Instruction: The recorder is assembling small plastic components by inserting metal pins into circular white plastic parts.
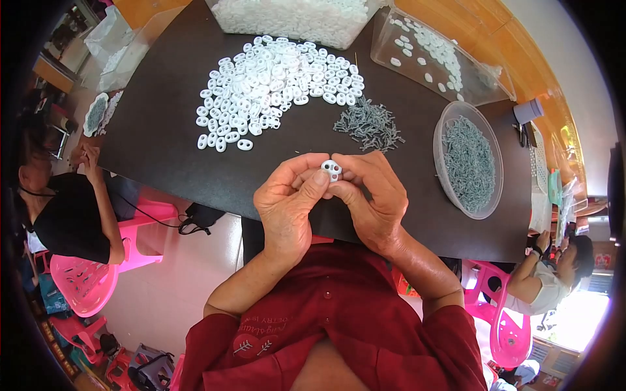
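Both hands meet over the near edge of a black table (156, 137). My left hand (287, 205) and my right hand (375, 199) together pinch one small white plastic piece with holes (331, 169) between thumbs and fingertips. Beyond them lies a big heap of the same white pieces (274, 85). A small pile of grey screws (368, 124) sits to the right of the heap.
A round clear bowl of grey screws (469, 159) stands at the right. Clear bins of white pieces sit at the far edge (293, 19) and far right (430, 55). Other people sit on pink chairs at left (65, 208) and right (554, 274).
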The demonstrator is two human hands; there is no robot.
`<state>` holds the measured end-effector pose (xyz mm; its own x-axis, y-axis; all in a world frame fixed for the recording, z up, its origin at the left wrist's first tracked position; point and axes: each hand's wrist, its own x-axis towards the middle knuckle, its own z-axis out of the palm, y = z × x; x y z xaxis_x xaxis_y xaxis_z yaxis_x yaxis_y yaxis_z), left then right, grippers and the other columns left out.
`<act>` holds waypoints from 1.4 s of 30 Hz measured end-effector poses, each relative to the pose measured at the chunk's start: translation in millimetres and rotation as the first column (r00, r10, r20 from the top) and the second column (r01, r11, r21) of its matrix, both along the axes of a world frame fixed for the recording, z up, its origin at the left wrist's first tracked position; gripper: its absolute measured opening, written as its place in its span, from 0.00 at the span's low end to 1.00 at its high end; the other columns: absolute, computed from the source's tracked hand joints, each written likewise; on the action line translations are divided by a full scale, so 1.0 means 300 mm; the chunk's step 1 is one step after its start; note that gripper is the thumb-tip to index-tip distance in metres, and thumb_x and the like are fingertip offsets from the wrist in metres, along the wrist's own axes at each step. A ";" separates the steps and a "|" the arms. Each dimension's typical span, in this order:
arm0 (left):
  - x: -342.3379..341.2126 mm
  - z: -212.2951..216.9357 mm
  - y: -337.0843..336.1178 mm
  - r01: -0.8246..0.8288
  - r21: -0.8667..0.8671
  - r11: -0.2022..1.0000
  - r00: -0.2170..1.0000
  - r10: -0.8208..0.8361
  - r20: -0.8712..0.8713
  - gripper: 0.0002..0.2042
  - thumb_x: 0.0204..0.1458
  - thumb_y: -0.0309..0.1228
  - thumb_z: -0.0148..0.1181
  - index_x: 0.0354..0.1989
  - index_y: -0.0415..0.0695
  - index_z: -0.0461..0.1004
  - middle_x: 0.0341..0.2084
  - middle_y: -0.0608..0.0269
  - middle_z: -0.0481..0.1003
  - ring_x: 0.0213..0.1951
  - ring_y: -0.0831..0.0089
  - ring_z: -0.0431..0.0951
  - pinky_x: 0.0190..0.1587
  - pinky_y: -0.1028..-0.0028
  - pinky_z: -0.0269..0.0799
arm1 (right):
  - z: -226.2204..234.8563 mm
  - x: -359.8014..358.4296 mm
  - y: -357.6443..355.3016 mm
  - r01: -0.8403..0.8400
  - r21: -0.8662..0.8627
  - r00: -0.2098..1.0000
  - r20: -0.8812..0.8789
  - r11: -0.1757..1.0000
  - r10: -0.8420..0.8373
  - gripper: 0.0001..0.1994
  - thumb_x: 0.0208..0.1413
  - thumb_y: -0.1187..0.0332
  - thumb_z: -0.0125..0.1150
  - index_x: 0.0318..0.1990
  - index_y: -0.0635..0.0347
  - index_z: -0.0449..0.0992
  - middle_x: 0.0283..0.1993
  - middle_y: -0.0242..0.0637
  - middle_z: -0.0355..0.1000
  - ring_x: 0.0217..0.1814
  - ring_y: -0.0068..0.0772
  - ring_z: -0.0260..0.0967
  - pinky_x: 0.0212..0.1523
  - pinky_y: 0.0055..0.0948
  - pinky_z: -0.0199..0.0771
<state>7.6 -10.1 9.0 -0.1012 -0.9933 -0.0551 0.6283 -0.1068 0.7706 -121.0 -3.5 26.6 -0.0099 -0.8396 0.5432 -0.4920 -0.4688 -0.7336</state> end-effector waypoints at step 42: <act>-0.037 -0.040 0.036 -0.167 -0.259 0.951 0.978 0.193 0.077 0.10 0.57 0.26 0.55 0.44 0.34 0.75 0.31 0.68 0.71 0.33 0.84 0.67 0.36 0.84 0.63 | -0.021 0.038 0.040 0.043 -0.050 0.994 0.098 0.998 -0.038 0.14 0.43 0.81 0.65 0.41 0.67 0.76 0.36 0.39 0.72 0.34 0.27 0.67 0.32 0.23 0.69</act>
